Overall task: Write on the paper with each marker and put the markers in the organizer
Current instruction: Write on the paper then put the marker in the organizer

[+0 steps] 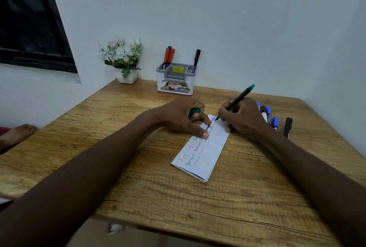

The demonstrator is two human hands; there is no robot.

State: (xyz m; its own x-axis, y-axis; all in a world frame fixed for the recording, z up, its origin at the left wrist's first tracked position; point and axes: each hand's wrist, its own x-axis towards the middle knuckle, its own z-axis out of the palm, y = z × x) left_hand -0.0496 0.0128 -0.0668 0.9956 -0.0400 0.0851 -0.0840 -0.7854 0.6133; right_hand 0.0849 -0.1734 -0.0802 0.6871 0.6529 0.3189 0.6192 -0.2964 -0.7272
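Right hand (243,117) pinches a green-ended marker (237,100), tip on the folded paper (208,153); left hand (178,115) curls round a green cap (195,111) while pinning the paper.

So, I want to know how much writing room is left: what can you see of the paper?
The paper is white, folded into a long narrow strip, its layers showing at the near end. It lies flat, aslant, on the wooden table. Words in red, green, black and blue run along its left half; the right half is bare. The left hand, holding a green cap, presses its left edge; the right hand holds a marker tip at its far end.
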